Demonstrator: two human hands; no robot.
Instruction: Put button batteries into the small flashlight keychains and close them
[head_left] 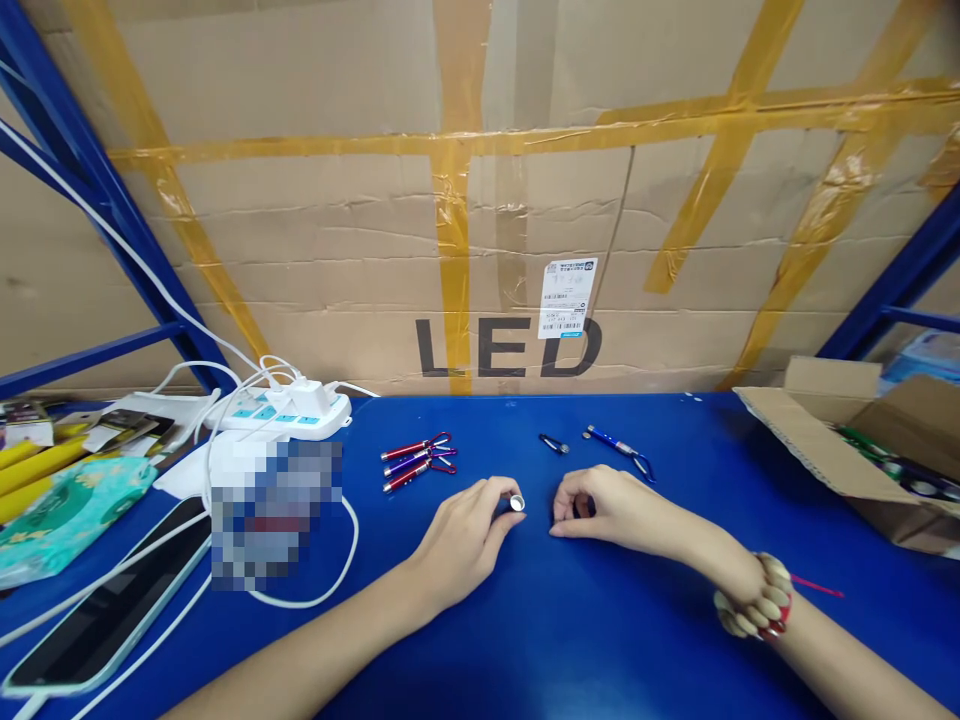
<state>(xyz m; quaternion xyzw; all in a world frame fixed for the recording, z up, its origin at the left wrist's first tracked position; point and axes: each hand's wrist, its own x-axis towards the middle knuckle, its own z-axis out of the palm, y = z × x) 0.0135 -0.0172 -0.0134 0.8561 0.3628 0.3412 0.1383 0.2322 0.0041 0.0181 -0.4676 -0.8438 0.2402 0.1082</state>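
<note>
Between the thumb and fingertips of my left hand (469, 530) is a small round silver piece (517, 503), its open end facing me. My right hand (600, 508) is a short way to the right, fingers curled and thumb near the fingertips; whether it holds anything is hidden. Beyond my left hand lie several small torches with carabiner clips, two red and one purple (409, 462). Past my right hand are a black clip piece (554, 443), a tiny round silver piece (586, 435) and a blue torch with a clip (615, 441).
An open cardboard box (806, 430) with torches inside stands at the right. On the left are a white power strip (330, 418) with cables, a phone (112, 600), a green packet (82, 510) and yellow items. A large carton (337, 250) stands behind the blue table (585, 640).
</note>
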